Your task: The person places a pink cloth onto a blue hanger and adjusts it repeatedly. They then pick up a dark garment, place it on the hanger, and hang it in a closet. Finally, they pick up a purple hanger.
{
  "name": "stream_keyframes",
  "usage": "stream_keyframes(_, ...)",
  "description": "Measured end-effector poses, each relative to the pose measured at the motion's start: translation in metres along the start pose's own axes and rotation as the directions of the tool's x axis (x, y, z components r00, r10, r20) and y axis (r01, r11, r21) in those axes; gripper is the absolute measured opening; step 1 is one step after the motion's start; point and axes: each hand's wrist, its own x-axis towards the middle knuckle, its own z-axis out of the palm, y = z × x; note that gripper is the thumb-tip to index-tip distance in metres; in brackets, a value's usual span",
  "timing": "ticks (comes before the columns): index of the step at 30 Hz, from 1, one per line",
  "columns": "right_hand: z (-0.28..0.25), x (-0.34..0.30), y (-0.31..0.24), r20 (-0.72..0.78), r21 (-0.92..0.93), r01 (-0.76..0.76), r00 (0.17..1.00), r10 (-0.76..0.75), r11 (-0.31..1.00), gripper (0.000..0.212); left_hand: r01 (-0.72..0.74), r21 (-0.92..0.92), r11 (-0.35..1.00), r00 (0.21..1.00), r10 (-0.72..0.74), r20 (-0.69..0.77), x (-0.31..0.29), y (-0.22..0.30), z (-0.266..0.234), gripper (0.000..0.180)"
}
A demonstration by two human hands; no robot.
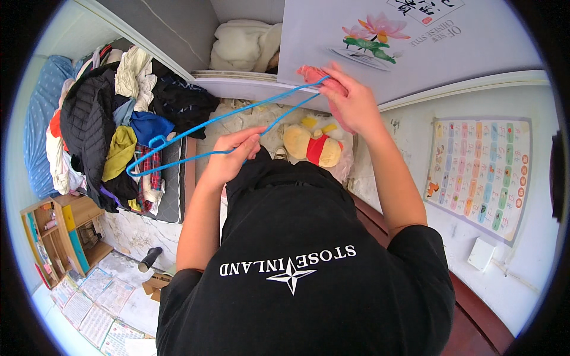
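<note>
- A black shirt (pixel 297 219) is worn nearest the camera.
- Only one end of the blue hanger (pixel 236 111) is met by pink cloth (pixel 312 73); the rest is bare — seemingly, little has been done and most of the hanger is left uncovered.
- The hanger is pinched by the fingers of the left hand (pixel 233 155), its far end beyond them.
- The cloth is clamped by the right hand (pixel 350 101) — bunched above and below its fingers.

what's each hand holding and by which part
The left hand grips a thin blue hanger by its lower side; the right hand holds bunched pink cloth, part unclear, at the hanger's right end.
</note>
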Motion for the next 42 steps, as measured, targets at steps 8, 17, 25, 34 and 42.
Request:
stream_keyframes(8,-0.026,-0.002,0.073,0.058,-0.429,0.327,0.940,-0.336,0.842,0.050,0.169,-0.229,0.959,0.986,-0.165,0.033,-0.012,-0.011,-0.013,0.031)
stream_keyframes(17,-0.009,-0.018,-0.030,-0.148,-0.313,0.287,0.927,-0.344,0.906,0.054,0.118,-0.036,0.992,0.991,-0.116,0.066,0.004,-0.013,-0.004,0.034)
stream_keyframes(25,0.068,-0.035,-0.084,0.094,0.164,0.169,0.978,-0.186,0.972,0.056,0.202,0.616,0.762,0.954,-0.296,0.054,0.042,-0.089,0.013,0.029)
stream_keyframes(34,0.064,-0.025,0.004,0.005,-0.127,0.256,0.966,-0.257,0.958,0.062,0.023,0.222,0.975,0.998,-0.035,0.053,0.010,-0.017,-0.020,0.028)
stream_keyframes(42,0.045,-0.015,-0.087,0.261,0.507,-0.048,0.960,-0.101,0.860,0.056,-0.096,0.499,0.861,0.961,-0.051,0.273,0.060,-0.064,-0.003,0.028)
